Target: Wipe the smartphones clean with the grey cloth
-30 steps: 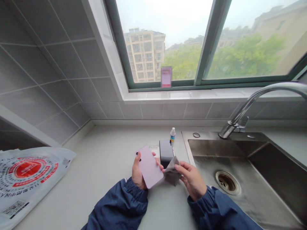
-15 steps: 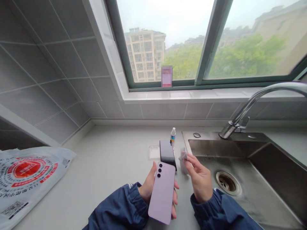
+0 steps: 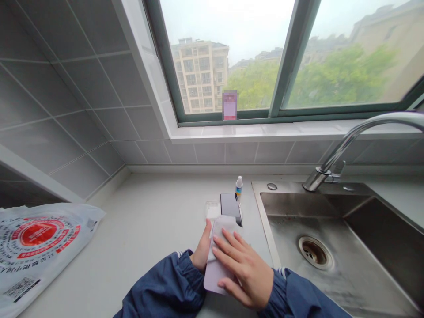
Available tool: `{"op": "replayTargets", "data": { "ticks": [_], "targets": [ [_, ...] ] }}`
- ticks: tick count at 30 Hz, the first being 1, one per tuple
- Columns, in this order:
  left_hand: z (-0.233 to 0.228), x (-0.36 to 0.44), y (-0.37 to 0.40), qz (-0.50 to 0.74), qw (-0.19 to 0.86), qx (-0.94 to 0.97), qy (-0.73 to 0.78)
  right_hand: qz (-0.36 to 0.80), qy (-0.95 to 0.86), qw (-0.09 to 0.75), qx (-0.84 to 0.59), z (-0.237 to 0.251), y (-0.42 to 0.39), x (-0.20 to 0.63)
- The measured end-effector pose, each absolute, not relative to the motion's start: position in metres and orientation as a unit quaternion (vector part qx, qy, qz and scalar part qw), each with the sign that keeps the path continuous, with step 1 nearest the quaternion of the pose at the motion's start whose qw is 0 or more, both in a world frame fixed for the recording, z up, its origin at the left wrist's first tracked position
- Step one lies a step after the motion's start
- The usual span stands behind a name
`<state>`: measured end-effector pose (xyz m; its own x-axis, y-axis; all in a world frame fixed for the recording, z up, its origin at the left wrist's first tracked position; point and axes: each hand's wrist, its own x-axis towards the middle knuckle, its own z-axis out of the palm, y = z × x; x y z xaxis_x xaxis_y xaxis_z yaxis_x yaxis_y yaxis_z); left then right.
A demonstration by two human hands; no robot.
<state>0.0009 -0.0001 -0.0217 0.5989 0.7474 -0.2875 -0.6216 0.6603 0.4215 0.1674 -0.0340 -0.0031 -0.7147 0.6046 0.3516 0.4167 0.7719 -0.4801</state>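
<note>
My left hand (image 3: 201, 251) is closed round the left edge and underside of a lilac smartphone (image 3: 213, 278), its back facing up; the fingers under it are hidden. A thin whitish wipe (image 3: 222, 222) covers the upper part of the phone's back, over the cameras. My right hand (image 3: 247, 270) lies flat on the wipe and phone, fingers stretched and slightly apart. Just beyond the phone's top end is a dark flat object (image 3: 229, 204) with a glossy side. A clear plastic piece (image 3: 212, 209) lies left of it, and a small white-capped bottle (image 3: 239, 187) stands behind.
To the right, a steel sink (image 3: 269, 240) with a chrome faucet (image 3: 342, 148) is set into the white counter (image 3: 159, 221). A printed white plastic bag (image 3: 43, 247) lies at the left. Behind the counter are a tiled wall and a window (image 3: 228, 124).
My right hand has moved left from beside the phone onto its back, and the crumpled wipe it held is now spread there. My left hand still holds the phone.
</note>
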Motion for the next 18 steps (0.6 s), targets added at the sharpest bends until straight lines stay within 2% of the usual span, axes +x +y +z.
{"op": "replayTargets", "data": {
  "ticks": [6, 11, 18],
  "targets": [
    [-0.025, -0.002, 0.000, 0.374, 0.878, 0.136, 0.265, 0.155, -0.933, 0.257, -0.201, -0.003, -0.041, 0.166],
    [-0.022, 0.002, 0.000, 0.395, 0.894, 0.111, 0.180, 0.047, -0.901, 0.309, -0.302, -0.012, -0.036, 0.169],
    [-0.029, -0.002, 0.001, 0.362, 0.910, 0.133, 0.150, 0.036, -0.916, 0.216, -0.337, -0.023, -0.034, 0.165]
  ]
}}
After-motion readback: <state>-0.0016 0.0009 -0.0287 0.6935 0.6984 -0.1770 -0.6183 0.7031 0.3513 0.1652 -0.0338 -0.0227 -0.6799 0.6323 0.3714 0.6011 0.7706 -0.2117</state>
